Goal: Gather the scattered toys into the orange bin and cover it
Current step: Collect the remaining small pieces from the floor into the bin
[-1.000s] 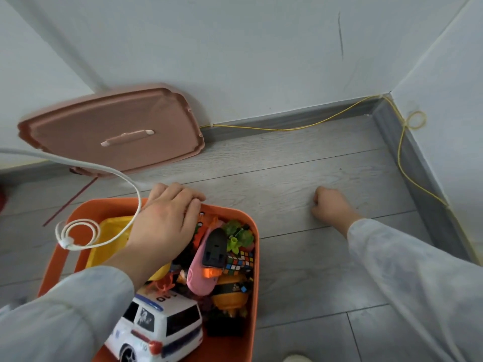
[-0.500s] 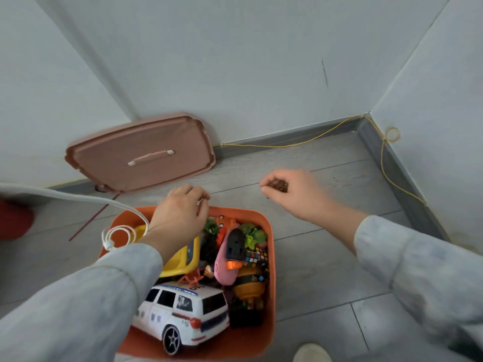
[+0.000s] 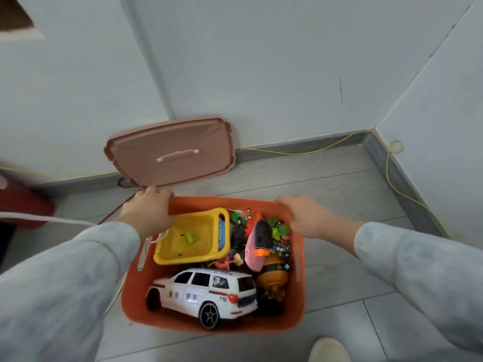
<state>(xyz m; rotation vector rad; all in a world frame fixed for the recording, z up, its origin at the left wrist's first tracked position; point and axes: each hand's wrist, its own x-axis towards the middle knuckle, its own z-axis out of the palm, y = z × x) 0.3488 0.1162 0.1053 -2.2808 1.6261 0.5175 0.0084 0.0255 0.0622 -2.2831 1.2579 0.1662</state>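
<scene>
The orange bin (image 3: 217, 326) sits on the grey floor in front of me, full of toys. Inside lie a white police car (image 3: 203, 292), a yellow tub (image 3: 190, 237), a pink toy (image 3: 254, 253), a puzzle cube (image 3: 281, 247) and several small pieces. My left hand (image 3: 147, 210) grips the bin's far left rim. My right hand (image 3: 307, 218) grips the far right rim. The pinkish-brown lid (image 3: 170, 152), with a handle on top, leans against the wall behind the bin.
A thin yellow wire (image 3: 386, 163) runs along the skirting into the right corner. A white cable (image 3: 52, 220) crosses my left sleeve. A red object (image 3: 21, 207) lies at far left. The toe of a pale shoe (image 3: 329, 350) shows at the bottom edge.
My right hand has come from the floor on the right, where it held a small dark piece, to the bin's rim. My left hand shifted from among the toys to the left rim.
</scene>
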